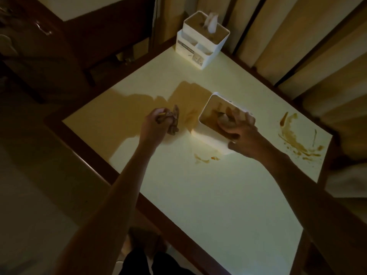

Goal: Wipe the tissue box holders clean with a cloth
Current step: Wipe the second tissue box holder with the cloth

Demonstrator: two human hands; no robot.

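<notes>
- Gripping: left hand is closed round a bunched, stained cloth, held just above the table, left of the near holder.
- Right hand clasps the near tissue box holder at its right corner, fingers over the top rim, thumb on the side wall; holder looks tipped toward the camera, brown-smeared top face showing. Something pale sits under the fingers, can't tell what.
- Second tissue box holder stands upright at the far corner, well apart, tissue poking out of the top, label on its front.
- Brown smears on the table just in front of the near holder; bigger smear patch far right near the table edge.
- Risk: cloth already looks dirty, so wiping could spread brown rather than lift it.
- Risk: one-corner hold on a tilted holder could slip or twist under wiping pressure; setting it down may land it in the front smears.
- Risk: right forearm could drag through the right patch if it swings out.
- Room: open tabletop toward the camera and between the two holders; dark wooden rim close on the left, right edge close behind the big smear, curtains behind the far holder.
</notes>
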